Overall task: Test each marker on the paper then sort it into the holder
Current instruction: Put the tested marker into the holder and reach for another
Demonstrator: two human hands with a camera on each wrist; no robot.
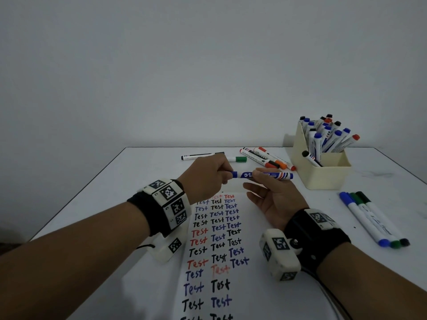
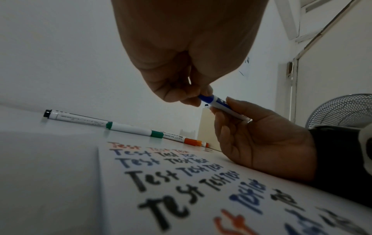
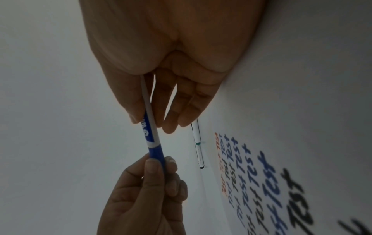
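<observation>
A blue marker (image 1: 263, 175) lies level in the air above the top of the paper (image 1: 215, 250), held by both hands. My left hand (image 1: 208, 179) pinches its blue cap (image 2: 206, 98) between thumb and fingers. My right hand (image 1: 268, 195), palm up, holds the white barrel (image 3: 148, 101) between thumb and fingers. The paper carries rows of "Test" in black, blue and red. The cream holder (image 1: 321, 167) stands at the back right with several markers upright in it.
Black and green pens (image 1: 238, 159) lie behind the hands, red and orange markers (image 1: 268, 158) beside the holder. Three thin pens (image 1: 374, 218) lie at the right. A fan (image 2: 342, 109) shows in the left wrist view.
</observation>
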